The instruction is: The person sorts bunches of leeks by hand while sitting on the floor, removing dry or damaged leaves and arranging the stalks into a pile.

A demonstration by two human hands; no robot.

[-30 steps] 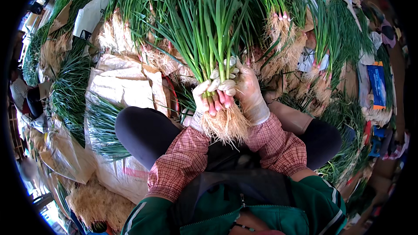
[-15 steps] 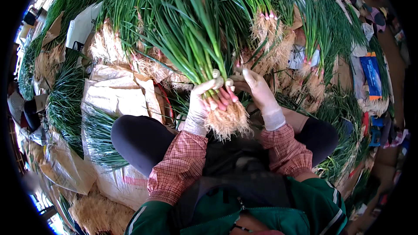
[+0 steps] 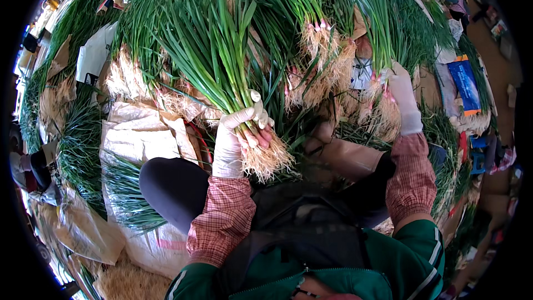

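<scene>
A bunch of green garlic (image 3: 208, 50) is in my gloved left hand (image 3: 239, 125), its fingers wrapped round the pinkish-white stem bases. The leaves fan up and away to the far left, and pale roots (image 3: 269, 160) hang below the fist. Over to the right, my gloved right hand (image 3: 401, 90) is at the stem bases of a smaller bundle of green garlic (image 3: 378, 25). The fingers close about these stems, with the fingertips partly hidden. Roots (image 3: 384, 115) dangle beside that wrist.
Piles of green garlic (image 3: 327, 58) lie in an arc in front of me. At left are a beige woven sack (image 3: 139, 125) and a white bag (image 3: 95, 55). A blue packet (image 3: 465, 84) lies at right. My bent knees (image 3: 172, 189) flank the lap.
My right hand has left the held bunch and moved right to the smaller bundle. The left hand still grips its bunch, now lower and further left in view. The view has shifted slightly.
</scene>
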